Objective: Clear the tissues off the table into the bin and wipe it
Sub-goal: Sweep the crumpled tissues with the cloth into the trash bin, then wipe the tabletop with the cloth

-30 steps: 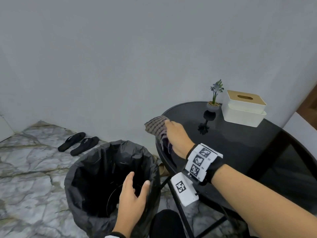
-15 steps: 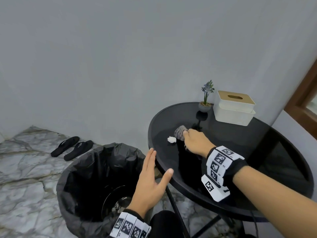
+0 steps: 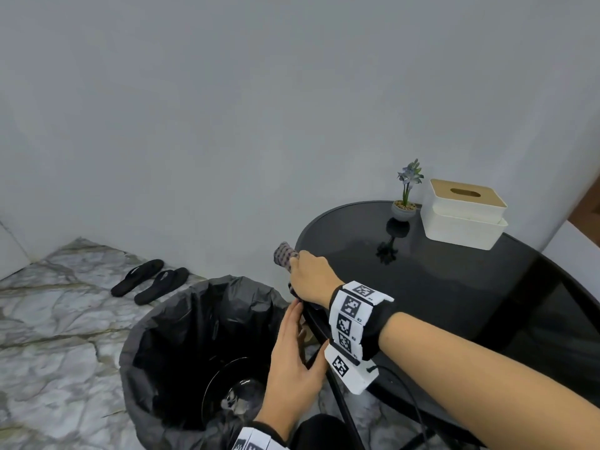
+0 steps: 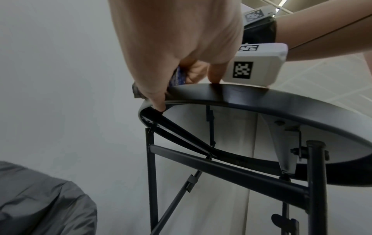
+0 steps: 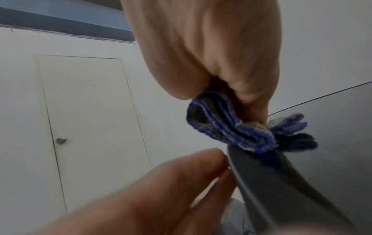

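Observation:
My right hand point(image 3: 308, 276) grips a bunched checked cloth point(image 3: 285, 258) at the left rim of the round black table point(image 3: 454, 287), and the cloth sticks out past the rim. In the right wrist view the cloth point(image 5: 231, 127) shows blue folds pressed on the table edge point(image 5: 261, 178). My left hand point(image 3: 292, 342) is held flat and open just below that rim, over the bin point(image 3: 181, 319) with its black liner. A fingertip point(image 4: 159, 108) of it touches the rim point(image 4: 241, 97). Pale crumpled bits point(image 3: 235, 401) lie at the bin's bottom. No tissue shows on the tabletop.
A white tissue box point(image 3: 464, 216) with a wooden lid and a small potted plant point(image 3: 404, 206) stand at the table's back. Black slippers point(image 3: 149, 280) lie on the marble floor by the wall. The table's metal legs point(image 4: 231, 171) run beside the bin.
My right hand has swept the cloth from the table's middle back to its left rim. The small white tissue seen on the table is gone from view. My left hand rose to the rim.

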Motion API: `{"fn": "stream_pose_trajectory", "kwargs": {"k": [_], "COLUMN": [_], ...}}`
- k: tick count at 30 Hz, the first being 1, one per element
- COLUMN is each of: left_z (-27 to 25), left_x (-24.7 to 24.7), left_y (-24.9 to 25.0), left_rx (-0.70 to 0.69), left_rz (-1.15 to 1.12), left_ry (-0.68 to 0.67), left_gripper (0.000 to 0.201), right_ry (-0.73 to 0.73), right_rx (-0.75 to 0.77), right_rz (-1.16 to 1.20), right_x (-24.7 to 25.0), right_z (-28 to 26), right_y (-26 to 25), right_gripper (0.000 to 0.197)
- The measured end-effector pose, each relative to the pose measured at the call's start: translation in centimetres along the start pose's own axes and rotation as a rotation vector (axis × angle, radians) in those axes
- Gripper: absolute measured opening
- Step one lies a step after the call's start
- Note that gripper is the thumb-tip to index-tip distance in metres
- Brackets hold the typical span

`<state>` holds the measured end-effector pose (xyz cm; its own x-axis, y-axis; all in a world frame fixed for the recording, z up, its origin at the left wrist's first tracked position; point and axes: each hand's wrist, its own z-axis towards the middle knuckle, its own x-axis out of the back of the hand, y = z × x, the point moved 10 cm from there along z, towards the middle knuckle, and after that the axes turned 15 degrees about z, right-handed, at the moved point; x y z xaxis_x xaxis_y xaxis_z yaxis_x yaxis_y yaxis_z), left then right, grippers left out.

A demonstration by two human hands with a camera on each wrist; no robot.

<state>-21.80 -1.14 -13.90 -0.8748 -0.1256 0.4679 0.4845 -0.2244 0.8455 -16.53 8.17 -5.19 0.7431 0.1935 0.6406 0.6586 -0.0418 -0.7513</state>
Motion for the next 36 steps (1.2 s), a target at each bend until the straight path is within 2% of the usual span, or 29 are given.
{"fn": "stream_pose_trajectory", "kwargs": {"k": [5,10,15,20,25,33,36], "left_z": [-0.1,0.1,0.4,0.6,0.6,0.7,0.7], "left_x": [-0.1,-0.1,0.0,-0.1,0.1,0.1,0.1], "left_y": [-0.9,-1.0,-1.3,-1.0,-0.5,-0.6,-0.7], "left_rx": [0.006,-0.014,-0.029,-0.046,-0.057,-0.069,-0.066], "left_rz": [-0.016,0.035,0.101,0.179,0.237,0.217,0.215], "left_ry": [0.008,-0.010,-0.036,-0.088,-0.099,-0.102,-0.094], "left_gripper": [0.073,0.072,0.079,0.086,0.084,0.083,0.084], "right_ry": [0.027,0.120,0.188,0.145,0.032,-0.128,-0.148], "right_rx": [0.014,0.004,0.085,0.068,0.029,0.097,0.135], "right_rz": [0.140,0.396,0.212,-0.007,-0.121,-0.188,-0.105], "right_x": [0.4,2.5,7.1,8.7,6.8,1.4,0.5], "right_z": [2.1,3.7,2.6,2.3,1.8,1.5,1.4], "right_y": [-0.2,1.6,1.5,3.9,6.3,4.1,2.9], "right_gripper": [0.042,0.034,0.034,0.031,0.035,0.042,0.033]}}
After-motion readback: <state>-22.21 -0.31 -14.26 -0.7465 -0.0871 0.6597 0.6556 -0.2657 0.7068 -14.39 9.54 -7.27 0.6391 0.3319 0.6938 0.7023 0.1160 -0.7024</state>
